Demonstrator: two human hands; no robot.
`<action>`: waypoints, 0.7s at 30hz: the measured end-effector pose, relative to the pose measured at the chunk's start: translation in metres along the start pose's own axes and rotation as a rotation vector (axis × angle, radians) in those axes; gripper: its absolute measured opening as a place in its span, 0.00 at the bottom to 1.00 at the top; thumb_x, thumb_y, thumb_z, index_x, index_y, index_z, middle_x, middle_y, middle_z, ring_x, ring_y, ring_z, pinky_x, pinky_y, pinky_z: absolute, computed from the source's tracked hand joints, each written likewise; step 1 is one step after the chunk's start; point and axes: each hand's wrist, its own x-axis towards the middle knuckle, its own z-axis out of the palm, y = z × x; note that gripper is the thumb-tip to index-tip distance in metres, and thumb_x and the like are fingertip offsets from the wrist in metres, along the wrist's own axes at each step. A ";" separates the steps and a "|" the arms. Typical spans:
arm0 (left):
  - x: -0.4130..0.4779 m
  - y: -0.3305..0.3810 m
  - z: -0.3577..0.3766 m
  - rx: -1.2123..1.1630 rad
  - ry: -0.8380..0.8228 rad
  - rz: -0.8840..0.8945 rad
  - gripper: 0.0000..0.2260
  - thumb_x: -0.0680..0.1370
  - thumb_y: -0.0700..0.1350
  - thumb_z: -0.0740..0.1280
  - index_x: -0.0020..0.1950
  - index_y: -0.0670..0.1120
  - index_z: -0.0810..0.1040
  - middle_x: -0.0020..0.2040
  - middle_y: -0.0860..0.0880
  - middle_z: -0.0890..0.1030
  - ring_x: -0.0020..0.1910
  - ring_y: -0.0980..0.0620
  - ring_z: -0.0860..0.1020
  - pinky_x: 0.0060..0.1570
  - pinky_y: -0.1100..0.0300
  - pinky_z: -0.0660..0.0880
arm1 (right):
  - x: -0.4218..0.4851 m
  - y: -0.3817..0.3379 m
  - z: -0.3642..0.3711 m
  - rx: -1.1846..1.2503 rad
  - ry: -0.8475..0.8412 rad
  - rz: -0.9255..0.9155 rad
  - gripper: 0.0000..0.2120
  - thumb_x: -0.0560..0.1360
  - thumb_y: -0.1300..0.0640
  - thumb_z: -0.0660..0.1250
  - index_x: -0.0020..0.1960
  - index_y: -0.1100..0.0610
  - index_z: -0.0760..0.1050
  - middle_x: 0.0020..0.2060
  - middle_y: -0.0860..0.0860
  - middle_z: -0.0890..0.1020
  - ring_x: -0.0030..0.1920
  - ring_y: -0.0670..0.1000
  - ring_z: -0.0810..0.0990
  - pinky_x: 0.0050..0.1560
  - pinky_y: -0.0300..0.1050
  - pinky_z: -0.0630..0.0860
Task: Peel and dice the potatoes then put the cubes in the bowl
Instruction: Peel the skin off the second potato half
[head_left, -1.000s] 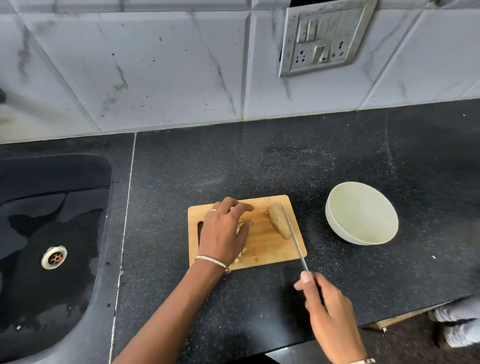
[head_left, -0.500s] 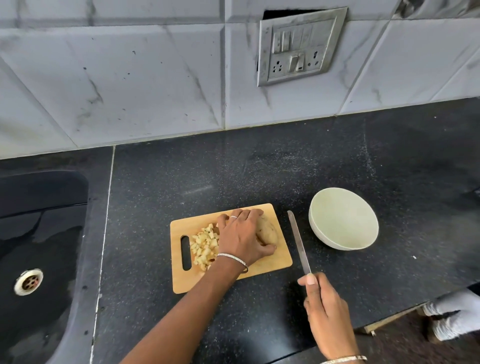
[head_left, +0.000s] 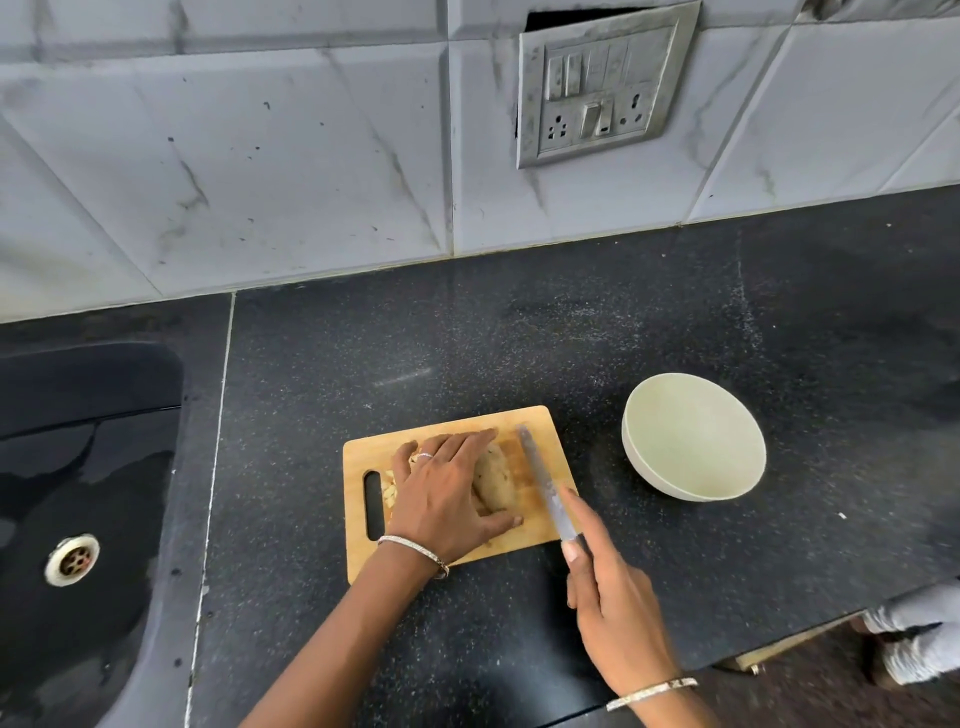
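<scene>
A dark speckled table runs under grey marbled wall tiles, with a switch plate set in the wall and a black sink at the left, its drain showing; I see a wooden board near the middle of the table, its handle slot toward the sink; the left hand lies flat over the board, fingers spread and pressed down on a potato, thumb along the near edge of it; the potato rests on the board's right half, still brown over what I can see of it; pale cubes peek out beside the slot, mostly hidden under the hand; the right hand is closed around the handle of a knife, forefinger stretched along the blade; the blade lies over the board's right edge, just beside the potato, tip pointing toward the wall; whether it touches the potato I cannot tell; a pale bowl sits on the table right of the board, apart from it, with nothing showing inside; each wrist carries a thin bangle, and the left hand a ring.
</scene>
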 end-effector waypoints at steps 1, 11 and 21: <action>-0.001 0.002 -0.001 -0.021 0.022 -0.011 0.38 0.66 0.69 0.68 0.73 0.60 0.62 0.68 0.58 0.71 0.69 0.53 0.66 0.67 0.51 0.52 | 0.002 -0.001 0.003 -0.019 -0.005 -0.020 0.27 0.82 0.52 0.55 0.73 0.26 0.53 0.27 0.48 0.72 0.30 0.50 0.73 0.38 0.55 0.73; -0.001 0.007 0.001 -0.174 0.046 -0.049 0.24 0.69 0.57 0.75 0.64 0.58 0.76 0.65 0.57 0.75 0.63 0.51 0.72 0.59 0.52 0.67 | 0.015 -0.005 0.010 -0.113 -0.009 -0.107 0.28 0.82 0.53 0.58 0.74 0.30 0.54 0.23 0.45 0.63 0.27 0.45 0.69 0.30 0.43 0.60; 0.001 0.011 -0.001 -0.178 0.036 -0.048 0.24 0.69 0.52 0.76 0.65 0.54 0.77 0.65 0.53 0.77 0.62 0.50 0.73 0.56 0.59 0.69 | 0.020 -0.002 0.014 -0.140 -0.027 -0.118 0.33 0.81 0.58 0.59 0.75 0.30 0.50 0.26 0.43 0.66 0.27 0.45 0.67 0.35 0.48 0.72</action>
